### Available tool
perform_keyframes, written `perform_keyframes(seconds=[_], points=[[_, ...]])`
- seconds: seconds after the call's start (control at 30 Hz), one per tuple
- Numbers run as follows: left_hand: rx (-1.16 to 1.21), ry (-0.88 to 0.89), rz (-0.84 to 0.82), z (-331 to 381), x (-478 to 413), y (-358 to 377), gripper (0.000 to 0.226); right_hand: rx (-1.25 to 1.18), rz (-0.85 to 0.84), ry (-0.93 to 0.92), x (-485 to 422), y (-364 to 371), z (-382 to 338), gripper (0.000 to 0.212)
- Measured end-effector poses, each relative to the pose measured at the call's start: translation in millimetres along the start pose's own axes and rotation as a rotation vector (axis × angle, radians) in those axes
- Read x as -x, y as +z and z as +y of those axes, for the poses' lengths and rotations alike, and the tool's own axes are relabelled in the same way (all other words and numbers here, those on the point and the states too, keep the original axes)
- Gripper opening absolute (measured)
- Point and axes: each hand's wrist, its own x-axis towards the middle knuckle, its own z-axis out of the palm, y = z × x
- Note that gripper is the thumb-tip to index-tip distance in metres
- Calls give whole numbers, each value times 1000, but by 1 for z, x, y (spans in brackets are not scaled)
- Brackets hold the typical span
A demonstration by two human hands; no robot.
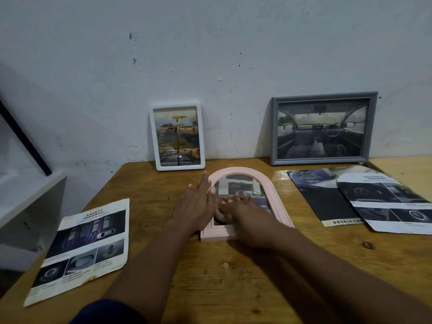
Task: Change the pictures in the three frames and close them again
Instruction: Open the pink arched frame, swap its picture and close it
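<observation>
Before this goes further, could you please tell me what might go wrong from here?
1. Both hands, left hand and right hand, rest on the pink arched frame lying flat; pressing may smudge or crack its front.
2. The white frame and grey frame only lean against the wall, so a bumped table might topple them.

arched frame flat on table; two frames behind; leaflets either side.

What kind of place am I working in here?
Probably a plain room at home or a workshop, not a studio: a worn wooden table pushed against a scuffed white wall, with car brochure pages spread beside the frames.
</observation>
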Motion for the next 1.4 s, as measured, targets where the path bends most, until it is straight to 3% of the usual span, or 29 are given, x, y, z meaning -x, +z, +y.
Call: perform_keyframes(seconds=[0.1, 0.3, 0.4, 0.5, 0.63, 0.73, 0.97, 1.03, 1.1, 1.2, 1.3, 1.4], points=[[-12, 4, -4, -2, -1, 0, 61, 16, -115, 15, 21, -28, 35, 49], [-25, -5, 15, 2, -1, 3, 60, 401, 135, 153, 26, 15, 4, 51], [-23, -12, 8, 2, -2, 3, 60, 327, 248, 94, 8, 27, -27, 40], [-7, -15, 11, 1, -2, 3, 59, 107, 302, -5, 8, 19, -31, 28], [12, -14, 24, -3, -4, 4, 58, -103, 84, -103, 22, -9, 0, 26], [8, -23, 31, -3, -4, 4, 58, 21, 1, -105, 24, -26, 30, 29], [-42, -40, 19, -1, -4, 4, 58, 322, -8, -163, 38, -35, 58, 41], [-73, -34, 7, -1, -3, 3, 58, 190, 67, -124, 38, -35, 58, 30], [-103, -19, -21, 1, -3, 0, 58, -139, 230, -8, 35, -44, 63, 20], [-171, 0, -64, 11, -4, -10, 58, -475, 395, 197, 12, -70, 78, 20], [-178, -7, -102, 23, -5, -19, 65, -310, 475, 236, -24, -89, 87, 24], [-170, 67, -113, 24, 0, -10, 71, -194, 285, 213, -52, -74, 92, 34]])
